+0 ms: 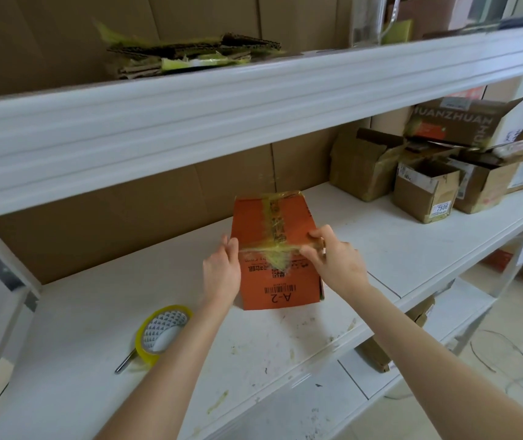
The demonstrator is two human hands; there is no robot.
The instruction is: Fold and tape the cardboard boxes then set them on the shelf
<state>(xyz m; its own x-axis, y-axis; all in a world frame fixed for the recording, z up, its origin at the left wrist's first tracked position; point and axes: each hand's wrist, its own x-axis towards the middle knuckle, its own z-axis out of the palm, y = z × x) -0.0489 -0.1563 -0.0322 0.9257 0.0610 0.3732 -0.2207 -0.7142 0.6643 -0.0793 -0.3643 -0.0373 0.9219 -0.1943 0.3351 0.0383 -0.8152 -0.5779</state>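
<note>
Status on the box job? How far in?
Done: orange box folded, taped lengthwise, standing on the shelf. In hand: left hand steadies its left edge while the right hand seems to pinch down the cross strip. Left: flattened cardboard on the upper level is unfolded; brown boxes at right have open flaps. Tape roll sits nearby.

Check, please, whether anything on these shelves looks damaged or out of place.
The tape on the orange box is wrinkled and bunched. The brown boxes at the right stand with torn, open flaps and loose tape. Tape scraps and smears litter the shelf board.
</note>
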